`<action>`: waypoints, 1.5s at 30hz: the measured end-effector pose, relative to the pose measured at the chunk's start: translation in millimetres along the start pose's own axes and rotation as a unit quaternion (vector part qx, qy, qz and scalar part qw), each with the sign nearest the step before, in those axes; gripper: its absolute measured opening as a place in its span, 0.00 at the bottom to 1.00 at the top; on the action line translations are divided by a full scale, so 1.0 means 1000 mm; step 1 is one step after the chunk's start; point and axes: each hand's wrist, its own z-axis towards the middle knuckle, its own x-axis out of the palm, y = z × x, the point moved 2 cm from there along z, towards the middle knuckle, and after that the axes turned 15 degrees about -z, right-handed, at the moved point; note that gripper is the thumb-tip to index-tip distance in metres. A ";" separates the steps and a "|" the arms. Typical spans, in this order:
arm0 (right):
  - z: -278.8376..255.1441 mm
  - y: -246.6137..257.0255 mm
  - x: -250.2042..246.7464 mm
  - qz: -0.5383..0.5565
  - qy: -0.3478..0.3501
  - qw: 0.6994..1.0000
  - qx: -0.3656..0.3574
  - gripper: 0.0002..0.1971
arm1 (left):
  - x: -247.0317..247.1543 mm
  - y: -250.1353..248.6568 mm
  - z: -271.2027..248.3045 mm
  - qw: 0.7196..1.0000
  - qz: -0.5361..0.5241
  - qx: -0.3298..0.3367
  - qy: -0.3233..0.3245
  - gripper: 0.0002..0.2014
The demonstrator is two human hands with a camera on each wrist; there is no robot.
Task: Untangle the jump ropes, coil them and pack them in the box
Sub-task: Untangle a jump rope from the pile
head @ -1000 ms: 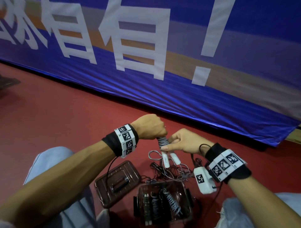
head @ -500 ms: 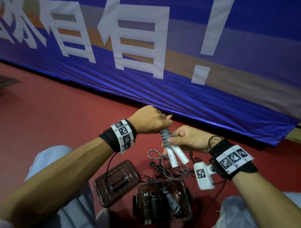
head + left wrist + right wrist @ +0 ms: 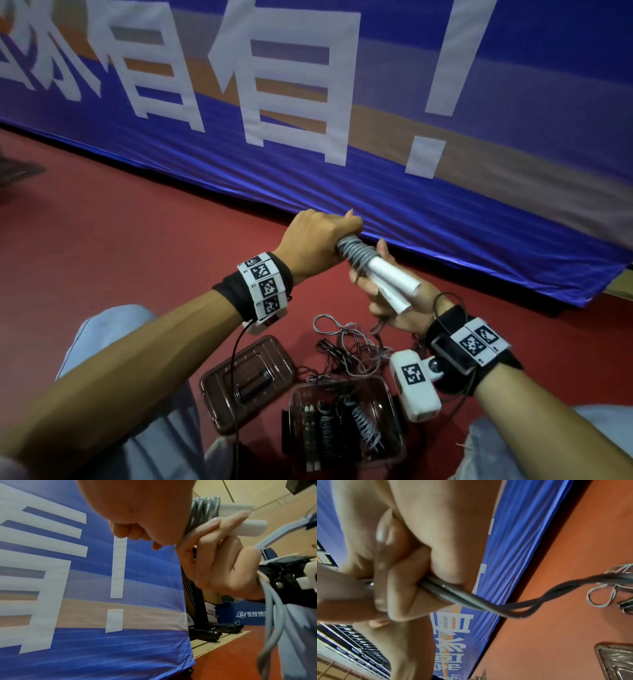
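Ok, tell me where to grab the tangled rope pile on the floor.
Take the pale loop standing free at the far left edge of the tangled rope pile, coming from above. It arches clear of the knot, so fingers can probably hook it; the strands nearer the box look interlaced.

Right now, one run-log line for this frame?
phase: coiling | left hand: grips wound rope | right hand: holds white handles | box: open, coils inside | tangle: on floor
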 end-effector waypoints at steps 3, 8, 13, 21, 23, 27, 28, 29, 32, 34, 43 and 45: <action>0.005 0.001 0.001 0.098 0.001 0.994 -0.044 0.16 | 0.002 0.000 0.005 0.992 0.009 -0.116 0.042 0.04; 0.019 -0.002 -0.002 0.070 -0.082 0.993 -0.050 0.14 | 0.010 0.001 0.002 0.952 0.001 -0.290 0.093 0.07; 0.032 -0.021 0.002 0.111 -0.165 0.980 0.024 0.19 | 0.025 0.010 -0.009 0.916 0.041 -0.367 0.155 0.09; 0.027 -0.024 -0.004 -0.125 -0.274 0.945 0.124 0.09 | 0.042 0.005 -0.017 0.889 0.118 -0.378 0.231 0.11; 0.020 -0.021 -0.011 -0.356 -0.279 0.883 0.127 0.14 | 0.042 0.001 -0.016 0.884 0.140 -0.371 0.248 0.10; 0.012 -0.017 -0.025 -0.627 -0.270 0.727 0.077 0.17 | 0.042 0.001 -0.017 0.869 0.165 -0.358 0.300 0.11; 0.011 -0.017 -0.027 -0.664 -0.263 0.697 0.065 0.15 | 0.043 0.001 -0.019 0.865 0.168 -0.352 0.315 0.11; 0.010 -0.016 -0.027 -0.698 -0.258 0.666 0.055 0.15 | 0.044 0.001 -0.020 0.861 0.174 -0.343 0.332 0.11; 0.006 -0.007 -0.028 -0.752 -0.255 0.607 0.025 0.20 | 0.049 -0.001 -0.023 0.856 0.186 -0.299 0.379 0.12; 0.004 -0.002 -0.028 -0.771 -0.247 0.587 0.001 0.23 | 0.048 -0.001 -0.022 0.856 0.198 -0.256 0.403 0.12; 0.014 -0.015 -0.027 -0.726 -0.133 0.674 0.027 0.34 | 0.033 0.001 -0.018 0.835 0.286 -0.020 0.469 0.07; 0.013 -0.018 -0.024 -0.673 -0.086 0.734 0.034 0.24 | 0.031 -0.002 -0.015 0.839 0.281 0.024 0.465 0.06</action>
